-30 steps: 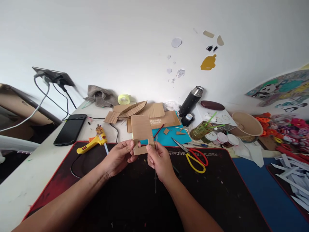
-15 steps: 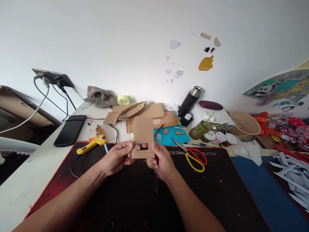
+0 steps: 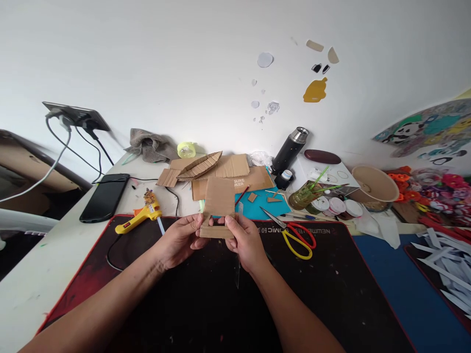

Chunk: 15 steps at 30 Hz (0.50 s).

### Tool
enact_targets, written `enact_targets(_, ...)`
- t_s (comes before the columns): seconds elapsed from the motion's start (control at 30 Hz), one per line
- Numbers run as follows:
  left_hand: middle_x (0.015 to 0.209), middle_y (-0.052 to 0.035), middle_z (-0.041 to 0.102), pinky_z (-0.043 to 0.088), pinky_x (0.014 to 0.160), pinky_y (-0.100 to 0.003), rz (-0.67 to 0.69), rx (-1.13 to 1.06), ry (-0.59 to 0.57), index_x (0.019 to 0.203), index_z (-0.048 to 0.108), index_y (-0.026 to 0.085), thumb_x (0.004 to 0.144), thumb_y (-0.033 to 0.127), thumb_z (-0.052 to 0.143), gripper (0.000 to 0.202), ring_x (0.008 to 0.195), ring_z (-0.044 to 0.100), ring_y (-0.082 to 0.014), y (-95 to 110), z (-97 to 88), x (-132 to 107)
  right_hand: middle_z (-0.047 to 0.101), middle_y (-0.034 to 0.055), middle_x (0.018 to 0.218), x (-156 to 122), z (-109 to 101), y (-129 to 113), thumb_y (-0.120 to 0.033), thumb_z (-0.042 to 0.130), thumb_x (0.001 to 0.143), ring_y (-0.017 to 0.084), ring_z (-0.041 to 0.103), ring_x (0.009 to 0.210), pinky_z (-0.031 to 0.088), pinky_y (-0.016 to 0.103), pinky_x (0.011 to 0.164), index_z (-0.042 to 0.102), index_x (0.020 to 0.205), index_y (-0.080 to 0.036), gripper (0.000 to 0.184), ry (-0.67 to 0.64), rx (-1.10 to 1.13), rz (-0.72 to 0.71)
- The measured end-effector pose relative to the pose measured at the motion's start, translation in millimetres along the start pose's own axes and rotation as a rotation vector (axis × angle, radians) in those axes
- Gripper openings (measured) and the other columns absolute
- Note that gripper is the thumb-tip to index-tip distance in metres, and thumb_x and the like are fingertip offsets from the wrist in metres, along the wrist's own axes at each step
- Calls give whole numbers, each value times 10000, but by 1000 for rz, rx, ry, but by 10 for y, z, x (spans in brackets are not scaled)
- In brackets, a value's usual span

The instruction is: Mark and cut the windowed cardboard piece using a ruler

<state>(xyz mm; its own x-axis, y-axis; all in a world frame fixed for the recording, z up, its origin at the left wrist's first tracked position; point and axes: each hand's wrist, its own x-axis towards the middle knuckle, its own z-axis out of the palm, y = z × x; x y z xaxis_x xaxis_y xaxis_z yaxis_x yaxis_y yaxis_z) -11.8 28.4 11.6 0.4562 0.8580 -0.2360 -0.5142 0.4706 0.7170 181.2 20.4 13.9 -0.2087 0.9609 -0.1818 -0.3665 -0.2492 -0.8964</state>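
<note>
Both hands hold one brown cardboard piece (image 3: 219, 198) with a rectangular hole cut near its lower end, raised over the black desk mat (image 3: 206, 304). My left hand (image 3: 182, 239) pinches its lower left edge, thumb on top. My right hand (image 3: 246, 242) grips the lower right edge and also holds a thin clear strip (image 3: 238, 272) that hangs down below the palm. The piece leans away from me, its top toward the cardboard pile.
A yellow glue gun (image 3: 142, 216) lies at the mat's far left corner, scissors (image 3: 294, 234) with red and yellow handles to the right. Behind are cardboard sheets (image 3: 224, 169), a cardboard boat shape (image 3: 200, 165), a black flask (image 3: 290, 149), a phone (image 3: 105, 196), paint pots and a paper cup (image 3: 373, 186).
The cardboard piece has been turned squarer to me and tipped back. My right hand shifted from the hole's right side down to the lower right edge.
</note>
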Motion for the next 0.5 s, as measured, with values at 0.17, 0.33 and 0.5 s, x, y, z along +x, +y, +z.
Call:
enact_targets(0.17, 649, 14, 538, 320, 497, -216, -19, 11, 4, 915, 811, 106, 858, 487, 949, 409, 517, 448, -82, 13, -9, 13, 393, -111, 542, -3, -15, 5, -651, 822, 875, 64, 271, 438, 216, 241, 443, 753, 920, -182, 476, 15, -5, 6)
enact_targets(0.33, 684, -14, 595, 357, 532, -224, -37, 2, 3, 965, 824, 122, 898, 489, 913, 383, 555, 484, -97, 53, -1, -9, 400, -108, 525, -3, -8, -7, -651, 823, 882, 67, 280, 442, 199, 232, 438, 745, 886, -190, 468, -8, -7, -2)
enact_targets(0.5, 614, 27, 515, 352, 529, -215, -41, -43, -38, 944, 814, 148, 870, 509, 933, 387, 522, 412, -82, 45, -6, -17, 421, -103, 514, -19, 7, -50, -664, 847, 871, 60, 282, 430, 170, 236, 437, 745, 892, -180, 495, -54, 72, 41)
